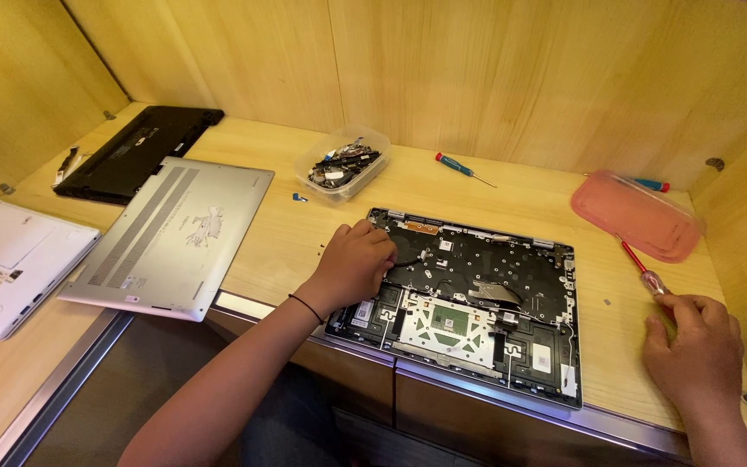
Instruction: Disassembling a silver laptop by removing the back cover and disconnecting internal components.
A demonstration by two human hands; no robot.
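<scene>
Two hands work around an opened laptop (pixel 469 298) lying base-up at the desk's front edge, its cover off and board, trackpad and cables exposed. The left hand (pixel 352 264) rests curled on the laptop's left part, fingers bent down onto the board; they hide whatever they touch, so I cannot tell if they pinch anything. Right of the laptop, the right hand (pixel 693 346) is closed around a red screwdriver (pixel 641 268), handle mostly hidden in the fist, shaft pointing toward a pink lid (pixel 637 216). Left of the laptop lies its silver cover (pixel 175 233); behind it, a parts tub (pixel 343 163).
</scene>
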